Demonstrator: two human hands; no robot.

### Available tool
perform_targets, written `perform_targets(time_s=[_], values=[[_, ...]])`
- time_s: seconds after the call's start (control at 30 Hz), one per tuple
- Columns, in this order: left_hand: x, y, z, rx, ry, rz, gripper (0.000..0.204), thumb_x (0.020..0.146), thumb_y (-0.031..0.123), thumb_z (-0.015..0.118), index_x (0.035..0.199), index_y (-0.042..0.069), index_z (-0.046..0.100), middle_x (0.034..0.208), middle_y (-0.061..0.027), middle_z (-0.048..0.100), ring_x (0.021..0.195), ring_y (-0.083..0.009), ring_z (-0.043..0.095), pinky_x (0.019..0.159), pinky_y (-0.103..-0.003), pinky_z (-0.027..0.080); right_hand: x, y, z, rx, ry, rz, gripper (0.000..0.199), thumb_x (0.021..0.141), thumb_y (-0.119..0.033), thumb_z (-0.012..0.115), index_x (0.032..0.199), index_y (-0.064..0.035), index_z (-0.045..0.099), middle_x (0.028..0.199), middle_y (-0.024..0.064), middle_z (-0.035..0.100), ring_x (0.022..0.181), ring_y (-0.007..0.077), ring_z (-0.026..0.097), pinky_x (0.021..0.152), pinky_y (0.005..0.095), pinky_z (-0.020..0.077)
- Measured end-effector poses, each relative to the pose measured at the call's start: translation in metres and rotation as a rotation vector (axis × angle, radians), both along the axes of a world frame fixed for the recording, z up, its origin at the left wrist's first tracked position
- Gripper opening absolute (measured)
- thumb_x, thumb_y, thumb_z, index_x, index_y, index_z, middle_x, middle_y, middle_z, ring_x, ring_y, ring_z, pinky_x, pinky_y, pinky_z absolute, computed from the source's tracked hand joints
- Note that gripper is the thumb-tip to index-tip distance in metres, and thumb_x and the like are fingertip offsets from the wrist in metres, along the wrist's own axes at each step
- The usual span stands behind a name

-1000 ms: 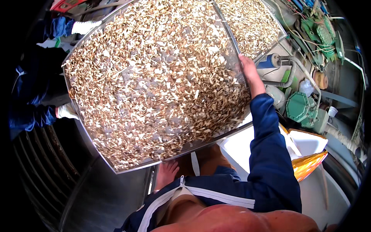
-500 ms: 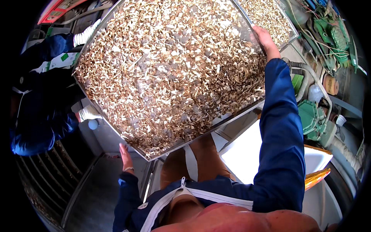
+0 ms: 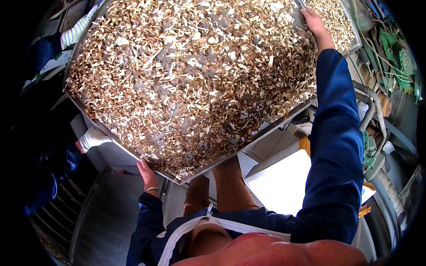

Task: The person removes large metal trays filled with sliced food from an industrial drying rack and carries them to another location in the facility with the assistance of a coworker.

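Note:
A large metal-framed mesh tray (image 3: pixel 119 142) lies across the view in front of me, covered with dried pale-and-brown slices (image 3: pixel 195 88). My right hand (image 3: pixel 316 25) is closed on the tray's right-hand rim, arm stretched far forward. At the near left rim my left hand (image 3: pixel 147 175) has its fingers against the frame, close to the near corner; part of its grip is hidden there. On the left side a co-worker's striped-gloved hand (image 3: pixel 94 138) touches the same tray, and the other striped glove (image 3: pixel 79 30) is at its far left edge.
A second mesh tray (image 3: pixel 333 20) of similar slices sits beyond the right rim. Green machinery (image 3: pixel 401 57) and bent pipes (image 3: pixel 377 104) line the right side. Below the tray stands a white box (image 3: pixel 282 181). A dark metal panel (image 3: pixel 106 213) and dark slats are at lower left.
The view has shifted relative to the scene, and the tray now sits a little farther left. My left hand, apart from the frame before, has come up against the rim. My right hand keeps its hold.

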State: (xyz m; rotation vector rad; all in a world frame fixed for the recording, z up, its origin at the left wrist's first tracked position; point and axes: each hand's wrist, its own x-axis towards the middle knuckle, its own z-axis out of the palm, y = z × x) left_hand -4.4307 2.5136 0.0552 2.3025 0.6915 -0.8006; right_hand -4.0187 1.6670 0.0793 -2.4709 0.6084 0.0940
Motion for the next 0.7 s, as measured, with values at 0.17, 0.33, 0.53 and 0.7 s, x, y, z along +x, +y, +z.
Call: perform_targets(time_s=[0.17,0.33,0.53,0.7], values=[[-0.004,0.008,-0.027,-0.375,-0.216,0.494,0.05,0.097,0.025,0.037,0.137,-0.003,0.025,0.141,-0.0177,0.031,0.131,-0.026,0.029,0.108,-0.033,0.023,-0.014,0.059,0.026,-0.025,-0.111,-0.053,0.047,0.089,-0.041,0.048,0.118,-0.0055,0.056,0.115,0.0135,0.058,0.109,0.0226,0.052,0.096,0.0324,0.0366],[0.026,-0.007,-0.03,-0.245,-0.244,0.584,0.049,0.098,0.03,0.032,0.137,0.0,0.027,0.142,-0.0165,0.031,0.129,-0.0261,0.034,0.106,-0.035,0.027,-0.017,0.097,0.058,-0.208,-0.232,-0.009,0.046,0.089,-0.04,0.05,0.118,-0.0052,0.057,0.116,0.0139,0.058,0.11,0.0234,0.052,0.097,0.0331,0.0363],[0.041,-0.016,-0.027,-0.27,-0.148,0.646,0.044,0.097,0.021,0.026,0.136,0.0,0.029,0.139,-0.0157,0.034,0.126,-0.0269,0.034,0.106,-0.037,0.027,-0.019,0.158,0.078,-0.331,-0.322,0.033,0.044,0.088,-0.037,0.051,0.118,-0.0049,0.057,0.118,0.0144,0.057,0.111,0.0243,0.051,0.097,0.0339,0.0359],[0.031,-0.007,-0.04,-0.193,-0.114,0.389,0.043,0.098,0.016,0.021,0.136,-0.003,0.026,0.143,-0.0143,0.03,0.132,-0.025,0.029,0.11,-0.034,0.02,-0.022,0.191,0.088,-0.411,-0.371,0.031,0.044,0.087,-0.036,0.052,0.117,-0.0046,0.057,0.119,0.0149,0.056,0.112,0.0251,0.05,0.098,0.0346,0.0356]])
